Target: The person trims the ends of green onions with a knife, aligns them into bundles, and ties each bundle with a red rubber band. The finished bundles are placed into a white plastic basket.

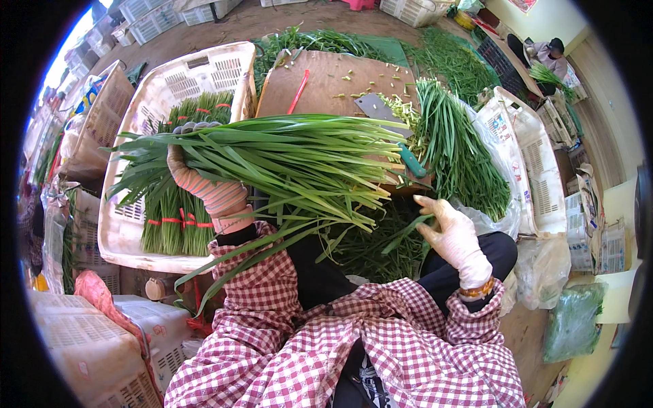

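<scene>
My left hand [196, 168], in a striped knit glove, is closed around a large loose bunch of garlic chives [285, 158]. The leafy ends point left, the pale stem ends right. A few long leaves trail below my left forearm. My right hand [449, 232], in a whitish glove, is apart from the bunch, to the right of its stem ends. Its thumb and forefinger are spread, and a broad green leaf [408, 234] reaches into the gap between them; whether they grip it I cannot tell. Below lies a heap of loose leaves [380, 255].
A wooden board [306, 66] holds a red tie [298, 92], cut stem bits and a green-handled cleaver [412, 160]. More chives [454, 148] lie at its right. A white plastic crate [117, 239] at left contains red-tied bundles [178, 229]. Another person [551, 58] sits far right.
</scene>
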A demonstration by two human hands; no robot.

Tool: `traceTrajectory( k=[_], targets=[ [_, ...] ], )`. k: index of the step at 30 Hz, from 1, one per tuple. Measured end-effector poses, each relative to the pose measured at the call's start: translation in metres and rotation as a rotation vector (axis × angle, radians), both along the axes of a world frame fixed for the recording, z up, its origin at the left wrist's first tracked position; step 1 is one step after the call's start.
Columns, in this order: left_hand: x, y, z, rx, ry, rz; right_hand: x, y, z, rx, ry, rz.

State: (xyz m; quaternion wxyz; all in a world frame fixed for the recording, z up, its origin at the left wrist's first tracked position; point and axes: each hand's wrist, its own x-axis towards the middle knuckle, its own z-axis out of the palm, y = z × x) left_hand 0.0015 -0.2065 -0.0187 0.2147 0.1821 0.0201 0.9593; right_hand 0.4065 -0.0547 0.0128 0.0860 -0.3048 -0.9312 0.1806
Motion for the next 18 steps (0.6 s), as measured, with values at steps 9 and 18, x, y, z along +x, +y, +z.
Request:
traceTrajectory(
  k=[9, 18],
  targets=[
    [0.024, 0.000, 0.029, 0.107, 0.149, 0.036, -0.122, -0.025, 0.005, -0.312, -0.046, -0.023],
    [0.040, 0.016, 0.045, 0.097, 0.216, -0.012, -0.149, -0.011, -0.019, -0.860, 0.089, -0.124]
  ],
)
